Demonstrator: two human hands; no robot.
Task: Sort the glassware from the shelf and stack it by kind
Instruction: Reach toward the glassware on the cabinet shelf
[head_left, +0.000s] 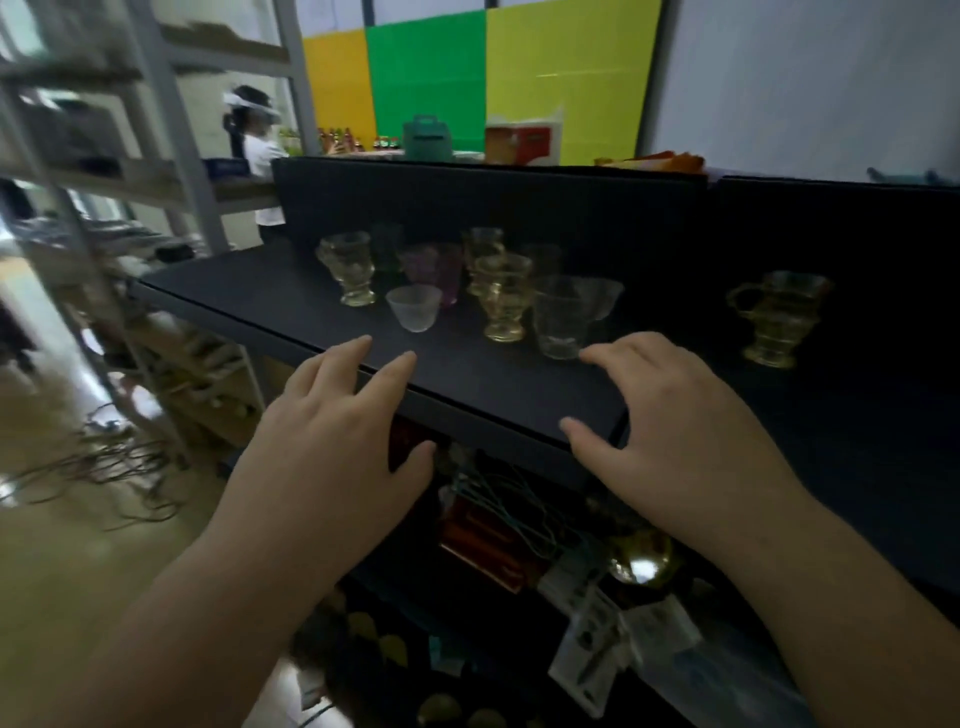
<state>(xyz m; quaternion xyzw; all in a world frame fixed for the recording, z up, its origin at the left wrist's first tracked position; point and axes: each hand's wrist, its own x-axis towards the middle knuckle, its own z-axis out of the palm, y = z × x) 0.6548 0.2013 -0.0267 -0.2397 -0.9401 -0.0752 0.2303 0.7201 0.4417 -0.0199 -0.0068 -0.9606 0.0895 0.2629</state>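
Hands come first, both bare and empty: the left hand (332, 441) hovers at the front edge of the dark shelf (249, 296) with its fingers spread and nearly straight, fingertips just over the edge, and the right hand (670, 421) does the same further right, fingers apart and lightly bent, the forefinger just short of a clear tumbler (561, 322). Neither hand holds anything. That tumbler stands closest to the front edge, with a second clear glass (602, 296) touching or overlapping it behind; the blur hides which. Just left of the tumbler stands an amber footed cup (503, 296), and left again a small frosted cup (414, 307). Toward the shelf's left end is a pale footed glass (349, 266). Behind the frosted cup sit pink glasses (434, 265), a dark green glass (387, 244) and another amber cup (483, 249), close to the back wall. Well apart on the right, on the neighbouring dark shelf, an amber handled cup (776, 317) stands alone. Beyond the back wall are a green box (426, 136), a red and white box (522, 141), and yellow and green wall panels (467, 73); at far left a person (254, 140) stands by a metal rack (171, 104).
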